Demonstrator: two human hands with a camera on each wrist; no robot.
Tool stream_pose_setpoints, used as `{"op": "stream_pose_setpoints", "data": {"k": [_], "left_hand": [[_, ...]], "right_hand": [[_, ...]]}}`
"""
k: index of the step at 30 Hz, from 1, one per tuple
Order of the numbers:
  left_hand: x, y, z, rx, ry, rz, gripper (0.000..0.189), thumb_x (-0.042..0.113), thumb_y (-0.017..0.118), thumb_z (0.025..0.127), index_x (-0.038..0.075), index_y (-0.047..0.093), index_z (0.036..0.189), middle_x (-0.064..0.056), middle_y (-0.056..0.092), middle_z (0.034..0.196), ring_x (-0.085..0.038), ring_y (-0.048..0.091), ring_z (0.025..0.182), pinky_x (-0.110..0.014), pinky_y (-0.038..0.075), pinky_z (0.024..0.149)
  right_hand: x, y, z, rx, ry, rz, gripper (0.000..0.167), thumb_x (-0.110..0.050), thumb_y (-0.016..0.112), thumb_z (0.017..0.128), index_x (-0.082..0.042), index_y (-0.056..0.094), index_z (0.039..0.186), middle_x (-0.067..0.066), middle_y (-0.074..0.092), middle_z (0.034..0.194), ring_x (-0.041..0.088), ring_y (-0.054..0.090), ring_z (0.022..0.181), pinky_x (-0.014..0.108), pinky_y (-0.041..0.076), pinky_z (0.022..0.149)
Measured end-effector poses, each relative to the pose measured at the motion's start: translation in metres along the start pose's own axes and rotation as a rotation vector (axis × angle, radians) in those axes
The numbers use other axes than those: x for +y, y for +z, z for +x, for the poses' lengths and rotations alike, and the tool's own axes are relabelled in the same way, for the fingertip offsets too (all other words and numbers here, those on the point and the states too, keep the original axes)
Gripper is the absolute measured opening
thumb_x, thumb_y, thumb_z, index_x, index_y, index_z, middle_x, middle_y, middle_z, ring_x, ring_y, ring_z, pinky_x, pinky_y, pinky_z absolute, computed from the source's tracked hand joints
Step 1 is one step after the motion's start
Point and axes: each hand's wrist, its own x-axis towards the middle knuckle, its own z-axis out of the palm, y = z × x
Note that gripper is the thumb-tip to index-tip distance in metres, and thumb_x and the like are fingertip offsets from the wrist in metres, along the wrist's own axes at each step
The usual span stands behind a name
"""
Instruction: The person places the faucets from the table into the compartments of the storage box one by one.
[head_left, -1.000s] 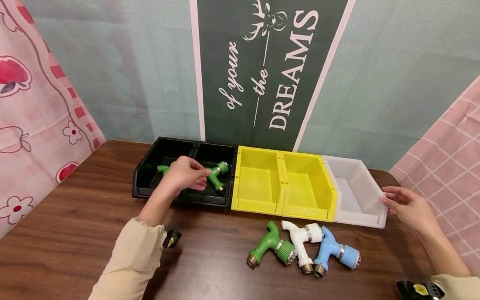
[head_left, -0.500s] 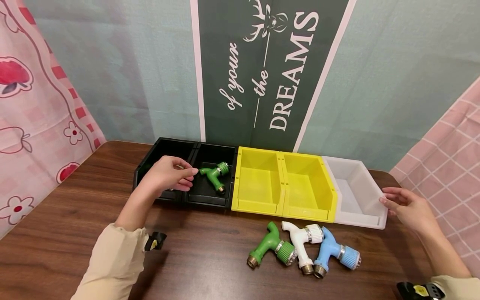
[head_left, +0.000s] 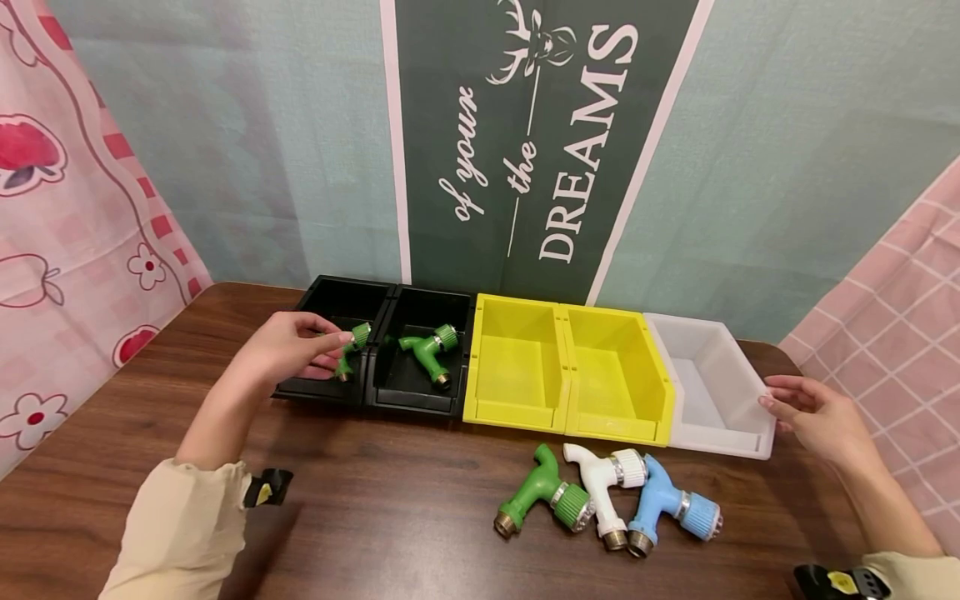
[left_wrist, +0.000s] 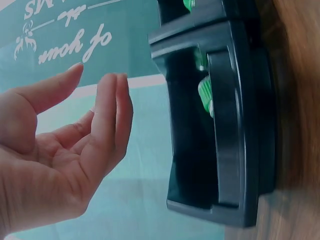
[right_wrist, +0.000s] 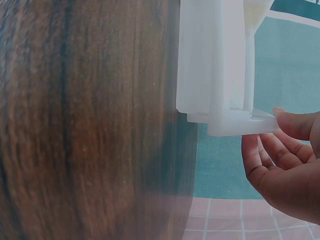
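In the head view my left hand (head_left: 300, 346) hovers over the leftmost black bin (head_left: 318, 387), thumb and fingers apart with nothing between them. Partly hidden behind it, a green tap (head_left: 361, 335) lies in that bin. A second green tap (head_left: 429, 354) lies in the neighbouring black bin (head_left: 416, 402). The left wrist view shows the left hand (left_wrist: 75, 135) loosely bent, clear of the bin wall. At the far right, my right hand (head_left: 821, 417) pinches the side rim of the white bin (head_left: 742, 442). Its thumb is on the rim, with the fingers against the outside (right_wrist: 280, 155).
Two yellow bins (head_left: 517, 358) stand between the black and white ones, all in one row. In front lie a green tap (head_left: 536, 492), a white tap (head_left: 602, 483) and a blue tap (head_left: 660, 496) on the wooden table (head_left: 405, 517). Curtains hang behind and at both sides.
My left hand has moved left from the second black bin to over the leftmost one, uncovering the green tap in the second bin. The right hand stays at the white bin.
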Motion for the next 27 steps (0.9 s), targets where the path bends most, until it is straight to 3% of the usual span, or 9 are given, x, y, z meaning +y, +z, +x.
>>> {"op": "stream_pose_setpoints", "data": {"k": [3, 10, 16, 27], "left_hand": [[-0.006, -0.008, -0.002, 0.025, 0.008, 0.001, 0.044, 0.024, 0.056, 0.092, -0.012, 0.046, 0.116, -0.007, 0.06, 0.086, -0.012, 0.061, 0.073, -0.034, 0.053, 0.073], [-0.02, -0.025, -0.004, 0.079, 0.011, 0.053, 0.047, 0.027, 0.054, 0.092, -0.013, 0.044, 0.116, -0.013, 0.059, 0.092, -0.01, 0.06, 0.074, -0.034, 0.053, 0.073], [-0.032, -0.039, -0.004, 0.096, 0.007, 0.052, 0.051, 0.029, 0.056, 0.092, -0.014, 0.043, 0.116, -0.008, 0.06, 0.09, -0.006, 0.059, 0.072, -0.033, 0.054, 0.071], [-0.048, -0.053, -0.004, 0.135, -0.028, 0.071, 0.051, 0.028, 0.055, 0.092, -0.014, 0.042, 0.116, -0.009, 0.058, 0.092, -0.008, 0.059, 0.075, -0.03, 0.054, 0.068]], "right_hand": [[0.006, 0.0, 0.002, 0.0, -0.003, 0.007, 0.046, -0.033, 0.066, 0.084, -0.007, 0.051, 0.119, -0.021, 0.057, 0.088, 0.004, 0.06, 0.069, 0.025, 0.052, 0.053], [0.005, 0.0, 0.002, -0.004, 0.002, 0.011, 0.046, -0.033, 0.066, 0.084, -0.008, 0.051, 0.119, -0.022, 0.057, 0.088, 0.004, 0.06, 0.069, 0.025, 0.052, 0.053], [0.003, 0.0, 0.002, -0.01, 0.01, 0.016, 0.046, -0.034, 0.066, 0.083, -0.008, 0.051, 0.119, -0.021, 0.056, 0.088, 0.004, 0.06, 0.07, 0.025, 0.052, 0.054], [0.004, 0.0, 0.001, -0.009, 0.007, 0.019, 0.046, -0.034, 0.066, 0.084, -0.008, 0.051, 0.118, -0.021, 0.056, 0.088, 0.004, 0.06, 0.07, 0.025, 0.052, 0.054]]}}
